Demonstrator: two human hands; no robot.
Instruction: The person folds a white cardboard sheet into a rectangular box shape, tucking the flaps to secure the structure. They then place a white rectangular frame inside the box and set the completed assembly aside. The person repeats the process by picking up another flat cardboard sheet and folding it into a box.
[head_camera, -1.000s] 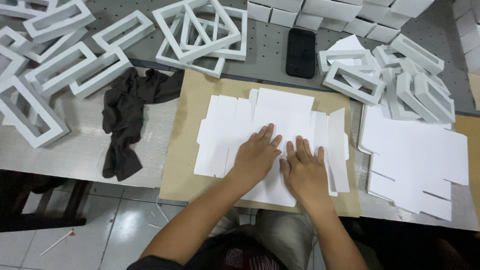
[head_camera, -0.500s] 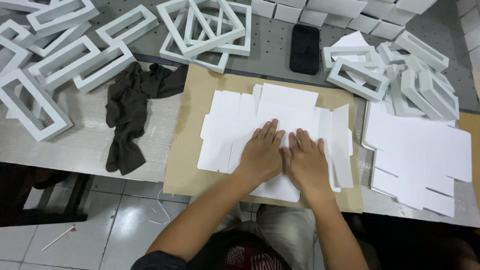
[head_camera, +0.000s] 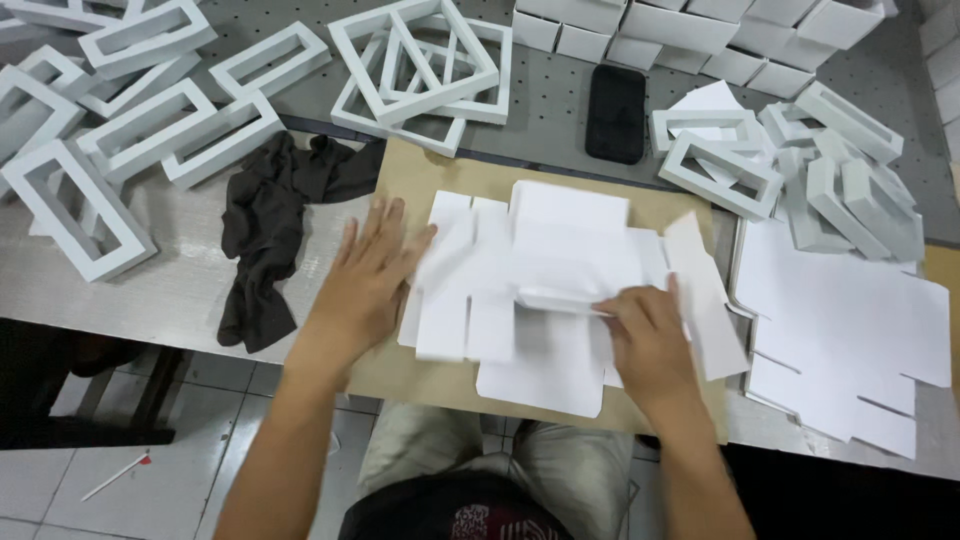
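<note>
A flat white die-cut cardboard sheet (head_camera: 560, 290) lies on a brown board (head_camera: 440, 170) at the table's front edge. My left hand (head_camera: 365, 275) rests flat with fingers spread on the sheet's left flaps. My right hand (head_camera: 650, 335) pinches a folded-up flap near the sheet's middle right, lifting its edge off the board.
A stack of flat white sheets (head_camera: 850, 330) lies to the right. Several white rectangular frames (head_camera: 120, 130) fill the left and back, more frames (head_camera: 800, 170) at right. A dark cloth (head_camera: 270, 230) lies left of the board, a black phone (head_camera: 615, 112) behind it, white boxes (head_camera: 690, 25) at the back.
Both hands were pressed together on the sheet's middle. Now my left hand has slid to the left flaps and my right hand has lifted a flap on the right.
</note>
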